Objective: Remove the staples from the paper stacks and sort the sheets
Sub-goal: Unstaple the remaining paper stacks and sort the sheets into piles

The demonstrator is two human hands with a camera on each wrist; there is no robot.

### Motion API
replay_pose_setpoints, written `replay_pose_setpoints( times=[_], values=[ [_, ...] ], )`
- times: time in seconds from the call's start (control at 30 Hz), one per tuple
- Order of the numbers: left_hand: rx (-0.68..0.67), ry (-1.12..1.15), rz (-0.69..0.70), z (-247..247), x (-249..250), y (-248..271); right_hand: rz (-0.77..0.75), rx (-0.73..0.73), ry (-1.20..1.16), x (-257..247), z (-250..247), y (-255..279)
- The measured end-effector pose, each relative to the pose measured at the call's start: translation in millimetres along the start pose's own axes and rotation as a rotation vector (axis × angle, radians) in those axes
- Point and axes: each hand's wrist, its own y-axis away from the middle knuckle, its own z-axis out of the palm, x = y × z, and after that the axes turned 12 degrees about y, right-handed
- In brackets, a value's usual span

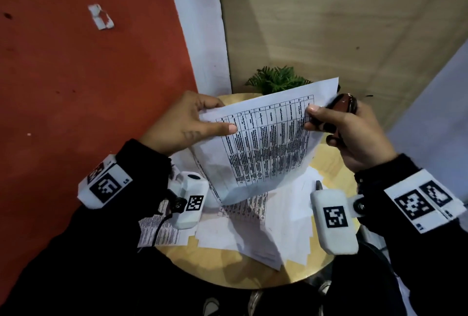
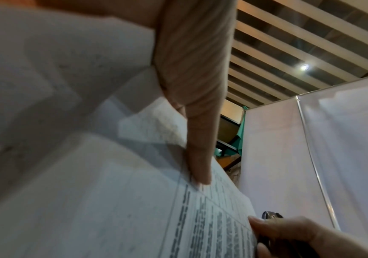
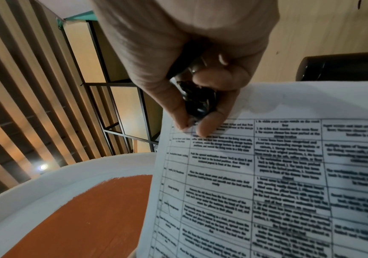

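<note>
I hold a stack of printed sheets point(image 1: 266, 143) with a table of text up above the round wooden table point(image 1: 228, 272). My left hand point(image 1: 215, 123) pinches its left edge, thumb point(image 2: 196, 122) on top and fingers behind. My right hand point(image 1: 314, 118) grips a dark red and black staple remover point(image 1: 342, 105) and also pinches the stack's upper right corner. In the right wrist view the staple remover point(image 3: 198, 103) sits at the corner of the sheets point(image 3: 267, 174) between my fingertips. No staple can be made out.
Several loose printed and blank sheets point(image 1: 253, 234) lie spread over the table. A small green plant point(image 1: 276, 79) stands at the table's far edge against a wood-panelled wall. An orange-red surface point(image 1: 76, 87) lies to the left.
</note>
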Motion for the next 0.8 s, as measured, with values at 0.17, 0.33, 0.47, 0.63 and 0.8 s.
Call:
replay_pose_setpoints(
  times=[0.17,0.33,0.47,0.63,0.8],
  values=[
    [-0.001,-0.034,-0.006,-0.7,-9.2,-2.3,-0.039,0.083,-0.041,7.6,3.4,-0.3],
    [-0.011,-0.086,0.065,-4.0,-12.8,-4.0,-0.367,0.363,-0.144,-0.5,8.7,4.3],
    [0.03,-0.082,0.103,-1.3,-14.6,-5.1,-0.344,0.032,-0.038,2.4,30.5,23.2],
    [0.026,-0.06,0.102,0.8,-15.3,-5.9,-0.26,-0.365,0.002,18.0,50.7,38.4],
    [-0.009,-0.038,0.09,-4.9,-14.8,-6.0,-0.622,-0.277,0.398,14.2,55.9,35.5]
  ],
)
